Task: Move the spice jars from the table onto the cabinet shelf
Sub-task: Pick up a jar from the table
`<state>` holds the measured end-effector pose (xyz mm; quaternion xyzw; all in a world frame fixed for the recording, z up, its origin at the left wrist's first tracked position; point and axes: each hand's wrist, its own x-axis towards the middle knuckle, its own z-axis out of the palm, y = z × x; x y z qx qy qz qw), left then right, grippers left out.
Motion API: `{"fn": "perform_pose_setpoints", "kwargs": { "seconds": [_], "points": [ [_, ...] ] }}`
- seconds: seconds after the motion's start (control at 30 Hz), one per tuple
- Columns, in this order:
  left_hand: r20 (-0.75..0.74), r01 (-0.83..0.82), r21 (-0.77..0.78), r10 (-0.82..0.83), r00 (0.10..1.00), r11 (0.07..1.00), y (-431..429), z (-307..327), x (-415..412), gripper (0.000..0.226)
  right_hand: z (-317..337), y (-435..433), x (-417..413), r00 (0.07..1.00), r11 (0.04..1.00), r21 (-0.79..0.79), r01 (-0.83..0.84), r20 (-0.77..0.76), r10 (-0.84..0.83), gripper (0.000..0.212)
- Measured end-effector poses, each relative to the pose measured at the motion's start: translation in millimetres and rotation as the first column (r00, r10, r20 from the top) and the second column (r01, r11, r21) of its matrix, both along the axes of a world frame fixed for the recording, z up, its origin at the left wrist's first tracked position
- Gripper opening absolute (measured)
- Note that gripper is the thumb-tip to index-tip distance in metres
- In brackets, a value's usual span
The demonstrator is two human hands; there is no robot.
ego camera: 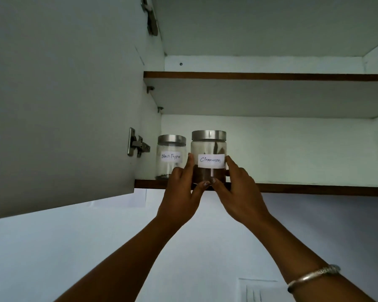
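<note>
head view, looking up into an open wall cabinet.

cinnamon jar (208,158): clear glass, metal lid, white paper label handwritten "cinnamon"; brown contents fill the lower part, a darker piece shows near the top. it sits at the front edge of the lower shelf (314,189), whether fully set down cannot be told.

left hand (182,192): raised from below, fingers (190,162) curled on the jar's left side, thumb at its base; gripping the cinnamon jar.

right hand (240,192): raised from below, fingers on the jar's right side, thumb at the base touching the left thumb; gripping the same jar. a silver bangle (312,276) circles the right wrist.

pepper jar (169,156): same make, label handwritten "black pepper", a little dark content at the bottom; stands on the lower shelf just left of the cinnamon jar and further back, near the cabinet's left wall.

door (59,101): white, swung open at left, a metal hinge (138,144) beside the pepper jar.

upper shelf (260,76): brown-edged, seen from below.
</note>
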<state>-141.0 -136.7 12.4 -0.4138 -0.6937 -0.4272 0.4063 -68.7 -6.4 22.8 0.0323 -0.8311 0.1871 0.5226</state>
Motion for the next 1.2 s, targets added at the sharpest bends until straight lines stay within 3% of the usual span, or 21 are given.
{"fn": "perform_pose_setpoints", "kwargs": {
  "seconds": [0.3, 0.53, 0.7, 0.9, 1.1, 1.2],
  "points": [
    [0.033, -0.059, 0.106, 0.056, 0.998, 0.993, 14.1, 1.8, -12.8, 0.064, 6.2, -2.7, -22.2, 0.958, 0.958, 0.015, 0.286, 0.013, -0.286, 0.046],
    [0.005, -0.186, 0.134, 0.187, 0.982, 0.973, 16.7, 4.1, -11.7, 0.026, -0.4, -9.6, -35.0, 0.897, 0.896, 0.044, 0.441, -0.011, -0.441, 0.037],
    [-0.019, -0.192, 0.109, 0.195, 0.981, 0.975, 18.7, 2.2, -12.2, 0.018, 0.7, -15.7, -37.7, 0.871, 0.868, 0.071, 0.491, -0.002, -0.492, 0.035],
    [-0.028, -0.25, 0.008, 0.25, 0.968, 0.968, 16.5, 4.6, -12.4, 0.026, 6.0, -20.2, -34.1, 0.871, 0.874, 0.036, 0.484, 0.069, -0.486, 0.035],
    [0.01, -0.244, -0.202, 0.252, 0.968, 0.948, 10.4, -4.2, -7.4, 0.074, 3.8, -26.5, -21.7, 0.886, 0.894, 0.063, 0.445, 0.116, -0.449, 0.033],
    [0.005, -0.21, -0.261, 0.219, 0.976, 0.942, 4.9, -9.5, 1.7, 0.079, -5.7, -32.2, -12.1, 0.894, 0.898, 0.111, 0.426, 0.103, -0.436, 0.041]
  ]
}}
